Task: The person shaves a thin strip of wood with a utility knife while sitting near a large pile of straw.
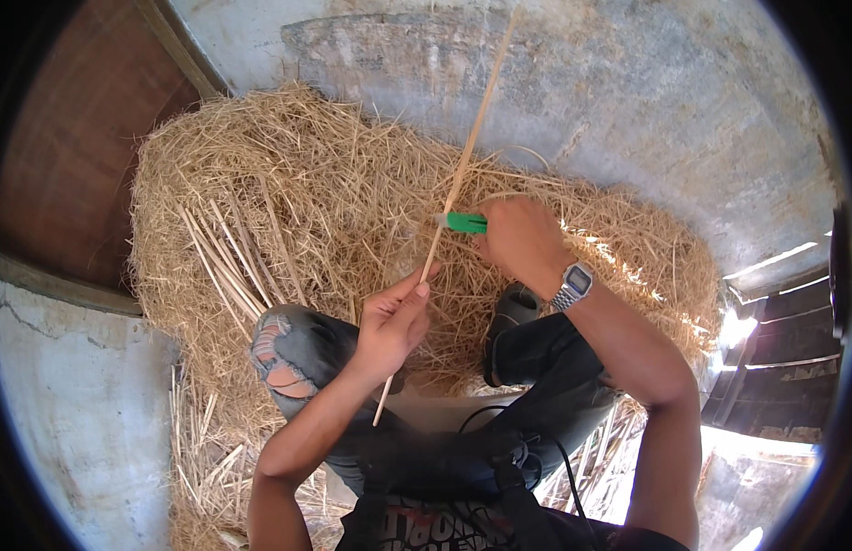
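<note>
A long, thin bamboo strip (472, 138) slants from between my knees up toward the far wall. My left hand (394, 321) pinches it in its lower part, thumb laid along it, with the short lower end sticking out below the fist. My right hand (525, 237) is closed around a green utility knife (466, 222). Its blade end meets the strip a little above my left hand; whether it cuts in is too small to tell. A silver digital watch sits on my right wrist.
A heap of dry straw (306, 174) spreads before me against a stained wall (665, 92). Several cut strips (225, 257) lean on the straw by my left knee. A brown panel (77, 156) stands at the far left. Dark slats (775, 358) with bright gaps are at right.
</note>
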{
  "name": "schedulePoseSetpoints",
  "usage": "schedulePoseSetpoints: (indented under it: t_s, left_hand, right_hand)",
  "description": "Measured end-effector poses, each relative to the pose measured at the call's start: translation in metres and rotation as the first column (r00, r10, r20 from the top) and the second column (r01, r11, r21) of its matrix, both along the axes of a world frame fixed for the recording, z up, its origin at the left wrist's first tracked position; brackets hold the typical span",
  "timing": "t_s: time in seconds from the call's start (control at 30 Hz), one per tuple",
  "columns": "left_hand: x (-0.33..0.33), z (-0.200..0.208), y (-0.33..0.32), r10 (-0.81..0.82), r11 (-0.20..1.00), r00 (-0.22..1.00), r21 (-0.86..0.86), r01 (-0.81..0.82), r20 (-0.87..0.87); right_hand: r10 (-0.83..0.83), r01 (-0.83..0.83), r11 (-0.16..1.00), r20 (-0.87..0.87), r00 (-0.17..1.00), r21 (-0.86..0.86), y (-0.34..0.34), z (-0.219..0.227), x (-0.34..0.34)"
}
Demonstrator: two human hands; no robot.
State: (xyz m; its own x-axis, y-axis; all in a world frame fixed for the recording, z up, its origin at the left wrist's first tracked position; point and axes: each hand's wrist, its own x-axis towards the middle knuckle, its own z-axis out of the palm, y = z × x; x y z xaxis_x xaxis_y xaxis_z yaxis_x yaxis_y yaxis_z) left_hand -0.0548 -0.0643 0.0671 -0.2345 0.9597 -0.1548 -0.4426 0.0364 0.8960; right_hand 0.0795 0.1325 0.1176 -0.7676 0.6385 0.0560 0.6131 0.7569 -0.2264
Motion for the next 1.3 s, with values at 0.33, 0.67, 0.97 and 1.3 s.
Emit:
schedulePoseSetpoints:
  t_s: [0.33, 0.67, 0.97, 1.3]
  left_hand:
    - [0.0, 0.015, 0.007, -0.081, 0.997, 0.982, 0.01, 0.08, 0.172]
    - [-0.017, 0.022, -0.004, -0.265, 0.963, 0.679, 0.161, 0.214, 0.685]
    - [-0.014, 0.012, -0.008, -0.105, 0.994, 0.961, 0.04, 0.098, 0.257]
    - [0.007, 0.004, -0.002, 0.079, 0.997, 0.96, -0.001, -0.082, -0.269]
  right_hand:
    - [-0.071, 0.08, 0.968, -0.048, 0.996, 0.24, 0.024, 0.005, -0.007]
    - [0.013, 0.025, 0.991, -0.28, 0.96, 0.129, 0.015, 0.006, -0.007]
    - [-0.135, -0.009, 0.955, -0.463, 0.876, -0.296, 0.02, 0.018, -0.001]
    - [-0.141, -0.145, 0.842, -0.471, 0.871, -0.519, -0.003, 0.022, -0.006]
